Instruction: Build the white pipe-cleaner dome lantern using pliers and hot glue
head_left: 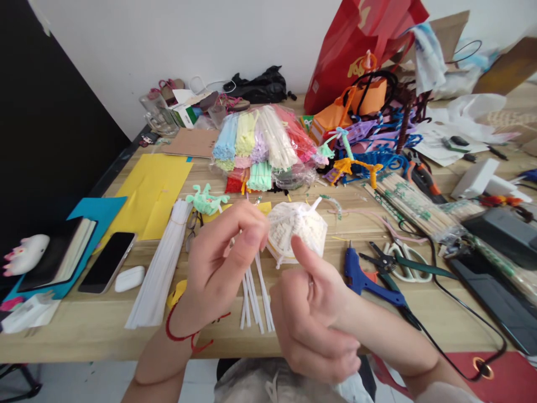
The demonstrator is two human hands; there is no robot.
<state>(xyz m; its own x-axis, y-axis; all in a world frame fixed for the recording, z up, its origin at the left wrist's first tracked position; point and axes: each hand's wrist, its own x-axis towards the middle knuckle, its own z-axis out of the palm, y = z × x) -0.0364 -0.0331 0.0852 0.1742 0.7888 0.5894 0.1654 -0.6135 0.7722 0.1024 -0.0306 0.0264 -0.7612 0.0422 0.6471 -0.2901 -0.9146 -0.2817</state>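
Note:
My left hand (226, 257), a red string round its wrist, is raised over the table's front with thumb and fingertips pinched together. Lower and to its right, my right hand (314, 319) is curled into a loose fist, thumb pointing up. Whatever either hand may hold is hidden or too thin to make out. Just behind them lies a white fuzzy six-sided piece (312, 229) that looks made of pipe cleaners. Several loose white pipe cleaners (251, 296) lie between and beneath the hands. A long bundle of white pipe cleaners (161, 268) rests left of my left hand.
To the right are a blue glue gun (356, 274), dark pliers (380, 258) and scissors (409, 263) beside a black cable. Bagged coloured pipe cleaners (260, 140) sit behind. A phone (108, 262) and white earbud case (130, 279) lie left; a red bag (335, 56) stands at back.

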